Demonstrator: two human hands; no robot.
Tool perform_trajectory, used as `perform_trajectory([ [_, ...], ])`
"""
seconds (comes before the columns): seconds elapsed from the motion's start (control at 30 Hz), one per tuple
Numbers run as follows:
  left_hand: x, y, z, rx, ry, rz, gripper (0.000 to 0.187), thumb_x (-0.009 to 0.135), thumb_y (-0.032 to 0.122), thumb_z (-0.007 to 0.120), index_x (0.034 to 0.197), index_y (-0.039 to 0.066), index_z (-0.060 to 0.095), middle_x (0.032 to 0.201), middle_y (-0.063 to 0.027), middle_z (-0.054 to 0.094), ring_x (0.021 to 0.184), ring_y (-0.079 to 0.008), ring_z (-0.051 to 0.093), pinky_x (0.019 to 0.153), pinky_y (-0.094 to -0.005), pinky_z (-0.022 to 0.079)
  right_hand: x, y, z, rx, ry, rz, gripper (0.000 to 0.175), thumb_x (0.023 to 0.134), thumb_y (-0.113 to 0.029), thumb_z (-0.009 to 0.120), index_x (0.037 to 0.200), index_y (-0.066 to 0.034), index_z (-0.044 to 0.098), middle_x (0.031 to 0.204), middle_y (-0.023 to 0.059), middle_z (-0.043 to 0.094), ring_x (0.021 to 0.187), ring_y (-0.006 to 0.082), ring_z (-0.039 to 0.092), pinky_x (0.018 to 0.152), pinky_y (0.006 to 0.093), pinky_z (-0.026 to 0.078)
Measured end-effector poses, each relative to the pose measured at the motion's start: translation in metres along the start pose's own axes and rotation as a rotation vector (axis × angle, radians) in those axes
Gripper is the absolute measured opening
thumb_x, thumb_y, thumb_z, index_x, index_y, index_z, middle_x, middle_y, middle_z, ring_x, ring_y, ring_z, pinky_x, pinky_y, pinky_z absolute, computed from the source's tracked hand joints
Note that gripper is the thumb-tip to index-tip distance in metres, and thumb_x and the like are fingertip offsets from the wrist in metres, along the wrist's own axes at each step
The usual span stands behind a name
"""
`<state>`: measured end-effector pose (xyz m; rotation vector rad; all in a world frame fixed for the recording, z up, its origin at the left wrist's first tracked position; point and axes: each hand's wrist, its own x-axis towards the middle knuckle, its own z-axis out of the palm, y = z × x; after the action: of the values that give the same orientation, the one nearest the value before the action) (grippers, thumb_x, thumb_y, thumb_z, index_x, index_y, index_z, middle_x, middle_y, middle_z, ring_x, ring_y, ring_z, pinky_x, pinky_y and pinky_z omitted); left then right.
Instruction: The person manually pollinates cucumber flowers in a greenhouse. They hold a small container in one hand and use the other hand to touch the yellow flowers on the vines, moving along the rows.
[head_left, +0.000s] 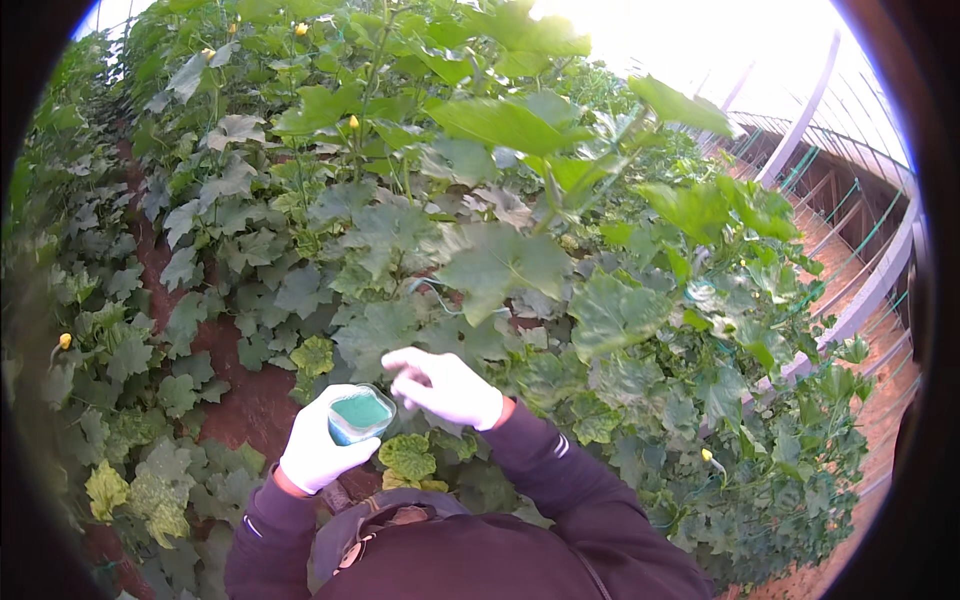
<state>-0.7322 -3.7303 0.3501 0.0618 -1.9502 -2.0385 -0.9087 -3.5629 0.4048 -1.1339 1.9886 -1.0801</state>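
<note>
My left hand (324, 442), in a white glove, grips a small clear cup (361, 414) that holds something teal. Just right of the cup and a little above it is my right hand (444, 386), also white-gloved, its fingers bent and pointing left. Some of those fingers are blurred, and I cannot tell whether anything small is between them. Broad green leaves (506, 262) of climbing vines rise directly beyond both hands. A yellowed leaf (407, 456) lies just below the cup.
Dense vines with yellow flowers (301, 29) surround me. Reddish soil (251, 397) shows between rows on the left. On the right stand a pale curved post (862, 319), green strings and a low wall beside bare ground. Thin twine (435, 289) runs among the leaves ahead.
</note>
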Motion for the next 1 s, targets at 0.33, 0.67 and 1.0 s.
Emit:
perform_trajectory([
  [0.33,0.001,-0.007,-0.06,-0.029,0.125,-0.109,0.057,0.073,0.008,0.082,0.126,0.002,0.061,0.114,-0.0048,0.068,0.105,-0.0131,0.063,0.096,-0.0325,0.051,0.143,-0.02,-0.088,0.544,0.828,-0.428,0.044,0.103,-0.006,0.056,0.144,0.003,0.043,0.12,0.017,0.068,0.101,0.0207,0.071,0.077,0.0302,0.061],
  [0.67,0.078,0.013,-0.102,0.035,0.122,-0.075,0.053,0.075,0.006,0.083,0.123,0.002,0.062,0.113,-0.0056,0.07,0.102,-0.0121,0.065,0.093,-0.0306,0.053,0.276,0.035,-0.078,0.382,0.681,-0.369,0.025,0.106,-0.012,0.054,0.125,0.0021,0.062,0.12,0.0125,0.069,0.114,0.0196,0.067,0.097,0.0339,0.055],
  [1.0,0.214,0.071,-0.126,0.058,0.048,0.072,0.056,0.077,0.011,0.082,0.126,0.001,0.06,0.119,-0.006,0.067,0.109,-0.014,0.063,0.099,-0.0328,0.05,0.359,0.042,-0.066,0.385,0.476,-0.431,0.028,0.109,-0.025,0.051,0.104,0.0012,0.062,0.094,0.0075,0.072,0.09,0.0161,0.067,0.086,0.0316,0.051],
])
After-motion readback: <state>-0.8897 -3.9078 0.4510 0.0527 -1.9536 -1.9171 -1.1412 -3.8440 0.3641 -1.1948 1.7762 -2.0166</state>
